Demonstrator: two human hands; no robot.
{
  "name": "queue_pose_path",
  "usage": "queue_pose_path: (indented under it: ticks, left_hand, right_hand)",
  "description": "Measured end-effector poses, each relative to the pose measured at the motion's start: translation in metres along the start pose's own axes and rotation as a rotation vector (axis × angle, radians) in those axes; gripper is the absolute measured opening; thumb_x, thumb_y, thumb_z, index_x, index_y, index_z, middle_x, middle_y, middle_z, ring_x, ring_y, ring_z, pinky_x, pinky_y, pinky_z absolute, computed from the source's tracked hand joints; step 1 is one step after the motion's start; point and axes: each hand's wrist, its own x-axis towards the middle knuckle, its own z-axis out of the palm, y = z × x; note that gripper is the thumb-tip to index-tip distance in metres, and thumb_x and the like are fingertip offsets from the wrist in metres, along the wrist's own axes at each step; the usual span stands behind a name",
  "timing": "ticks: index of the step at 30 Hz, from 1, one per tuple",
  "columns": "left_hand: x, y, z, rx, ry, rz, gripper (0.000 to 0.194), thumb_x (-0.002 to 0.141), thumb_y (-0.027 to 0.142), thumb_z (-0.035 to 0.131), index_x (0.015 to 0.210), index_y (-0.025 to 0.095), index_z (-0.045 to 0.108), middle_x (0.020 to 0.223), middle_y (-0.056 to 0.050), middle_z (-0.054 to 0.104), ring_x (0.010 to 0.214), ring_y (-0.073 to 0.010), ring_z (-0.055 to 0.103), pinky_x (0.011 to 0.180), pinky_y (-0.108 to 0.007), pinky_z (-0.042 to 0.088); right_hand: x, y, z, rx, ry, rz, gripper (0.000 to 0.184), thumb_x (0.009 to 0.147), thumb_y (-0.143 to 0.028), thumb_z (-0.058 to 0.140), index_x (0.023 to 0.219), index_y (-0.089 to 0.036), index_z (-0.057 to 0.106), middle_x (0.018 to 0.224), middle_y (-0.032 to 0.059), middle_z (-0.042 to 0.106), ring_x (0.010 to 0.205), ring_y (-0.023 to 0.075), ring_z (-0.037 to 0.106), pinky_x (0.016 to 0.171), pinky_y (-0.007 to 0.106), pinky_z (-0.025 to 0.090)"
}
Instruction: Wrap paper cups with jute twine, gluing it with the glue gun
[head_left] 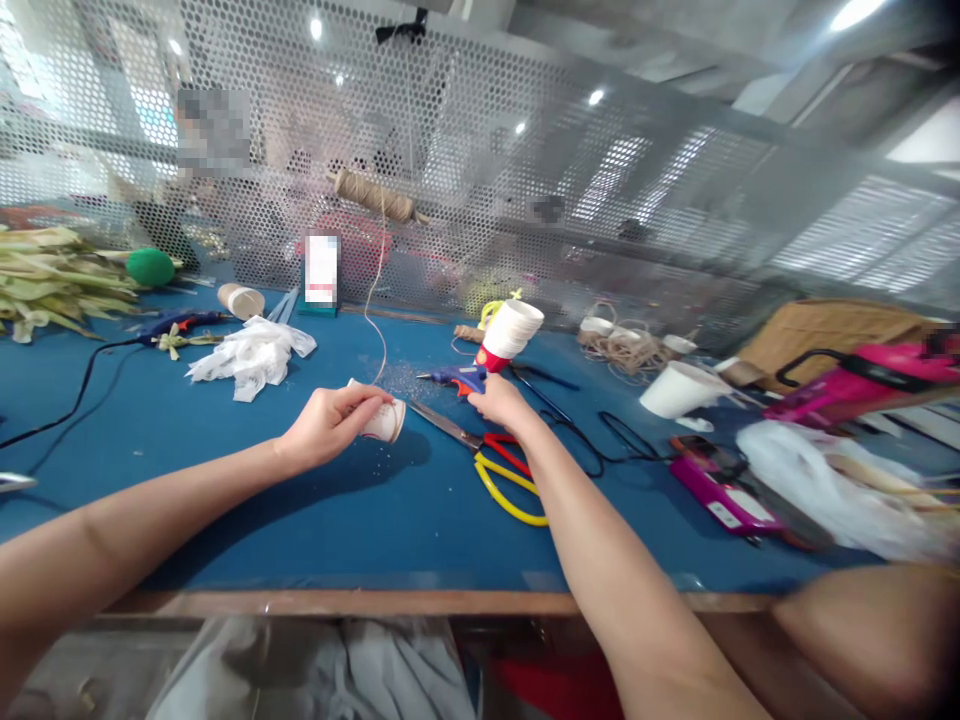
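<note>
My left hand (330,425) is closed around a small white paper cup (386,421), tilted on its side above the table. Twine (373,300) runs down to this cup from a spool (375,195) mounted on the mesh panel, and a strand shows near the cup's rim. In my right hand (501,400) is a blue hot glue gun (459,376) with an orange trigger, its nozzle pointing left, apart from the cup. Scissors (480,445) with red and yellow handles lie open below it, partly hidden by my right forearm. A stack of white cups (514,328) stands tilted just behind the glue gun.
A perforated metal panel (480,130) borders the blue table (337,540) at the back. To the left are white lace (251,358), another glue gun (180,322) and dried husks (60,275). A purple power strip (720,492), plastic bag (817,480) and twine-wrapped cups (630,345) lie right.
</note>
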Motion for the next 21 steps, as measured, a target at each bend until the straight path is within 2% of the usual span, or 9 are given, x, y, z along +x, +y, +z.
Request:
queue_pose_path:
  ticks: [4, 5, 6, 8, 11, 14, 17, 21]
  left_hand:
    - [0.000, -0.002, -0.001, -0.017, 0.018, 0.002, 0.031, 0.084, 0.032, 0.040, 0.093, 0.013, 0.063, 0.090, -0.007, 0.069, 0.079, -0.0144, 0.062, 0.069, -0.022, 0.046]
    - [0.000, -0.002, -0.001, -0.024, 0.028, -0.002, 0.031, 0.085, 0.032, 0.040, 0.094, 0.013, 0.063, 0.091, -0.007, 0.068, 0.080, -0.0145, 0.062, 0.070, -0.022, 0.046]
    - [0.001, -0.003, -0.002, -0.028, 0.037, -0.006, 0.032, 0.085, 0.033, 0.040, 0.094, 0.013, 0.064, 0.091, -0.007, 0.068, 0.080, -0.0145, 0.061, 0.070, -0.022, 0.046]
    - [0.002, -0.004, -0.002, -0.024, 0.055, -0.013, 0.032, 0.085, 0.034, 0.040, 0.093, 0.014, 0.064, 0.090, -0.007, 0.068, 0.079, -0.0145, 0.061, 0.070, -0.022, 0.046]
    - [0.003, -0.005, -0.003, -0.005, 0.078, -0.013, 0.032, 0.084, 0.035, 0.040, 0.092, 0.015, 0.064, 0.089, -0.006, 0.068, 0.080, -0.0150, 0.061, 0.072, -0.023, 0.046]
    - [0.004, -0.006, -0.003, -0.001, 0.091, -0.029, 0.033, 0.084, 0.036, 0.041, 0.091, 0.015, 0.065, 0.089, -0.006, 0.069, 0.080, -0.0153, 0.061, 0.072, -0.023, 0.046]
    - [0.006, -0.009, -0.002, 0.018, 0.102, -0.070, 0.034, 0.084, 0.037, 0.041, 0.091, 0.015, 0.065, 0.088, -0.006, 0.069, 0.079, -0.0154, 0.061, 0.071, -0.024, 0.046]
    - [0.008, -0.013, 0.000, 0.039, 0.088, -0.135, 0.037, 0.083, 0.040, 0.040, 0.091, 0.014, 0.065, 0.089, -0.007, 0.069, 0.081, -0.0172, 0.062, 0.071, -0.025, 0.046]
  right_hand:
    - [-0.015, -0.016, -0.020, 0.272, 0.001, 0.023, 0.018, 0.069, -0.019, 0.058, 0.087, -0.014, 0.053, 0.070, 0.0045, 0.062, 0.054, 0.0116, 0.058, 0.049, 0.024, 0.047]
    - [-0.021, -0.022, -0.026, 0.503, -0.009, 0.007, 0.022, 0.068, -0.021, 0.061, 0.088, -0.014, 0.053, 0.072, 0.0038, 0.061, 0.054, 0.0109, 0.057, 0.050, 0.025, 0.048]
    - [-0.027, -0.028, -0.032, 0.694, -0.054, -0.003, 0.023, 0.066, -0.027, 0.064, 0.083, -0.015, 0.054, 0.068, 0.0024, 0.060, 0.053, 0.0106, 0.055, 0.049, 0.026, 0.049]
    - [-0.042, -0.038, -0.040, 0.833, -0.168, 0.001, 0.024, 0.065, -0.035, 0.065, 0.072, -0.015, 0.055, 0.058, 0.0012, 0.056, 0.050, 0.0108, 0.054, 0.048, 0.026, 0.048]
    - [-0.063, -0.049, -0.039, 0.859, -0.132, -0.078, 0.023, 0.063, -0.032, 0.066, 0.074, -0.014, 0.057, 0.061, 0.0023, 0.058, 0.054, 0.0126, 0.056, 0.048, 0.026, 0.048]
    - [-0.077, -0.053, -0.033, 0.747, -0.161, -0.144, 0.023, 0.069, -0.035, 0.061, 0.078, -0.014, 0.058, 0.051, -0.0007, 0.054, 0.042, 0.0096, 0.049, 0.039, 0.023, 0.041]
    - [-0.084, -0.055, -0.032, 0.597, -0.202, -0.161, 0.022, 0.071, -0.036, 0.058, 0.067, -0.015, 0.056, 0.042, -0.0028, 0.049, 0.035, 0.0083, 0.044, 0.037, 0.023, 0.038]
    - [-0.087, -0.059, -0.036, 0.507, -0.217, -0.151, 0.024, 0.069, -0.033, 0.060, 0.054, -0.017, 0.050, 0.037, -0.0038, 0.046, 0.032, 0.0077, 0.041, 0.037, 0.023, 0.036]
